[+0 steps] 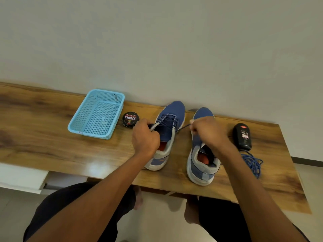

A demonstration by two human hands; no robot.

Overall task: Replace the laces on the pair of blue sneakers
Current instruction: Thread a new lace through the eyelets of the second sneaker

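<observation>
On the counter (43, 137), two blue sneakers stand side by side toward its right half, toes to the back edge. Left hand (145, 135) grips the collar of the left sneaker (167, 130), threaded with a dark lace (168, 120). Right hand (208, 131), above the right sneaker (201, 165), pinches that lace's end. Light-blue basket (97, 114) and polish tin (130, 119) sit left of the shoes; black polish bottle (242, 136) and loose blue lace (253, 163) near the right edge.
</observation>
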